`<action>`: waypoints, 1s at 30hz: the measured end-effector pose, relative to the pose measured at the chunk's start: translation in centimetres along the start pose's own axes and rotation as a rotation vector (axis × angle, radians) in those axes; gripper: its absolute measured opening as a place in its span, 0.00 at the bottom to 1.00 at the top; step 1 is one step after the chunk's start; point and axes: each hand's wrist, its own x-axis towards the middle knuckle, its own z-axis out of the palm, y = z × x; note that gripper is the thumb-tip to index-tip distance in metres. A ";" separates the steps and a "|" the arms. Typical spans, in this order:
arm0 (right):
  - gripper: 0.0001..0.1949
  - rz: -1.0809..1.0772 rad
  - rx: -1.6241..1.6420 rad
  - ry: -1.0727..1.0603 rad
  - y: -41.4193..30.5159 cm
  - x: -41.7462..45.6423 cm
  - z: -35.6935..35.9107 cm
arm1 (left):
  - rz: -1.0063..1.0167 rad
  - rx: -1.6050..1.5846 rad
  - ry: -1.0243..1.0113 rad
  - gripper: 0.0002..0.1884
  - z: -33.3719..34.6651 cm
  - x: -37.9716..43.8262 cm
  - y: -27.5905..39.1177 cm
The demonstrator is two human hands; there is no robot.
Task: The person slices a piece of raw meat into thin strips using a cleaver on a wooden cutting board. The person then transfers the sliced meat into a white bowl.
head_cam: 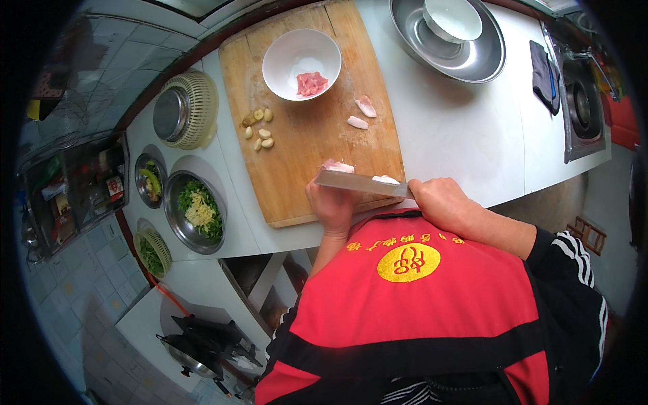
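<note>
My right hand (439, 201) is closed round the handle of a broad kitchen knife (362, 184), whose blade points left above the near edge of a wooden cutting board (324, 131). A white scrap of fat (386, 179) lies at the blade near the handle. My left hand (331, 205) is at the blade's far end, partly hidden by it, beside a piece of raw meat (338, 166); its exact grip is hidden. Two pale scraps (358, 122) rest on the board's right side. Farther back, a white bowl (301, 50) holds cut pink meat (311, 84). Garlic cloves (265, 134) lie at the left.
On the left stand a steel bowl of chopped greens (195, 211), a smaller steel bowl (150, 180) and plastic baskets (202, 111). A large steel basin (473, 55) with a white bowl (452, 20) is back right, before a sink (582, 111). A pan (190, 360) sits lower left.
</note>
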 end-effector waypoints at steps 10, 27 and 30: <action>0.09 -0.055 0.009 -0.036 -2.4 4.9 0.7 | 0.083 0.182 0.026 0.21 0.9 -1.0 -1.6; 0.05 -0.046 -0.051 -0.024 -4.1 7.3 0.1 | 0.065 0.233 0.019 0.19 1.0 -1.5 -1.6; 0.05 -0.071 -0.057 -0.045 -3.9 6.3 -0.3 | 0.068 0.218 0.043 0.19 0.9 -1.5 -1.6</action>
